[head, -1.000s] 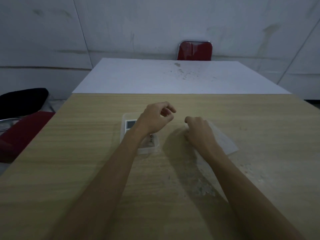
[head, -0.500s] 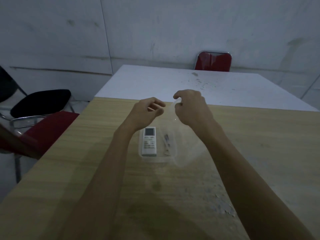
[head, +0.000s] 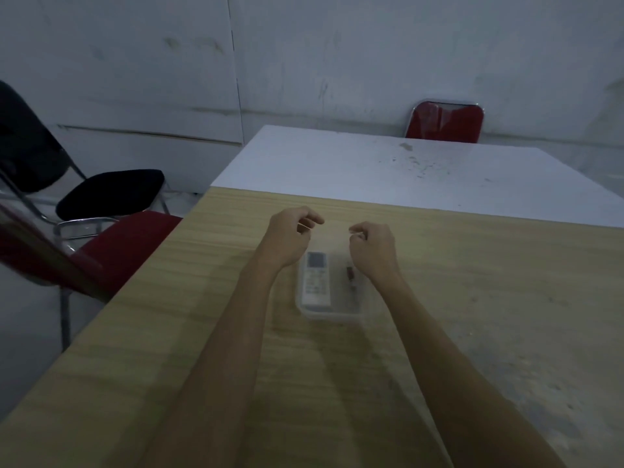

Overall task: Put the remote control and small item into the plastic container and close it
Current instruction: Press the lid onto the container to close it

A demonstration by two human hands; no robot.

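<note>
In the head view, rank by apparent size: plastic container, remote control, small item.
1. Plastic container, largest.
2. Remote control, inside it.
3. Small item, smallest, beside the remote control.

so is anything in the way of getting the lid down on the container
Nothing visible is. The remote control and the small item lie flat inside the plastic container, below its rim. The left hand and right hand hover over its far end; the clear lid between them is too faint to make out.
</note>
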